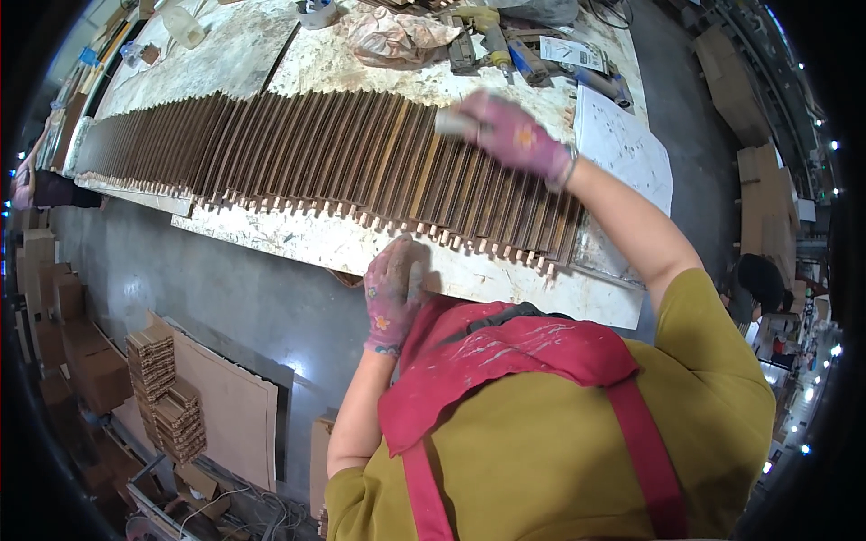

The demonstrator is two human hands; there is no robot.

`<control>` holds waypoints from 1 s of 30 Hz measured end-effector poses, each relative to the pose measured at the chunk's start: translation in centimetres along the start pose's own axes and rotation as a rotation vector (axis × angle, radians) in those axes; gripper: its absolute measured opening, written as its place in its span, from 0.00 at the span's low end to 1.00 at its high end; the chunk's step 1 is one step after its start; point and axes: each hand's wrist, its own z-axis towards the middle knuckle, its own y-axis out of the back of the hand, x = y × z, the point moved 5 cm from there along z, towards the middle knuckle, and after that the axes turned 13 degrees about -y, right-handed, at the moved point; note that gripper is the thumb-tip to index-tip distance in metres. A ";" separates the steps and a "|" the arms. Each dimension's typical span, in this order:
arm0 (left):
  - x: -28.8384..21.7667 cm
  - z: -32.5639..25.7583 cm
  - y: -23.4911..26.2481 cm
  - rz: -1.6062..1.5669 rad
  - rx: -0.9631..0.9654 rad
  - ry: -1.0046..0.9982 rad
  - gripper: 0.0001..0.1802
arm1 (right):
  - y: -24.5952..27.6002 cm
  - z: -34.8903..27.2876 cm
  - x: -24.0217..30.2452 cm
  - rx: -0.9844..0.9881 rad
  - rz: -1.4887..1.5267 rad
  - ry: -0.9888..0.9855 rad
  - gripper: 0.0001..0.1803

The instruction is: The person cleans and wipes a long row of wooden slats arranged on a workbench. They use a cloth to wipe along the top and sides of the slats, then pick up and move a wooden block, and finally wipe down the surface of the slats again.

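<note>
A long row of brown wooden slats stands on edge, side by side, across a stained white workbench. My right hand, in a purple flowered glove, holds a small pale block against the tops of the slats near the row's right end; the hand is blurred. My left hand, also gloved, rests at the bench's near edge just below the slats' pegged ends and holds nothing that I can see.
Tools, a glue gun, crumpled plastic and papers lie at the bench's far side. A white sheet lies to the right of the slats. Stacks of wooden pieces and cardboard sit on the floor at left. Another person is at right.
</note>
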 end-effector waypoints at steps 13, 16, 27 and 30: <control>-1.5 0.6 -1.9 0.043 0.116 -0.085 0.26 | -1.5 -3.2 0.5 -0.211 -0.019 0.383 0.16; -1.8 0.5 -2.4 0.094 0.119 -0.071 0.25 | -1.2 0.0 -5.2 -0.148 0.092 -0.106 0.16; -2.2 0.8 -2.9 0.122 0.105 -0.047 0.25 | -0.3 0.0 -6.6 -0.131 0.069 -0.067 0.18; -2.3 0.8 -2.9 0.147 0.089 -0.032 0.27 | -2.7 -3.8 -2.2 -0.169 -0.132 0.266 0.14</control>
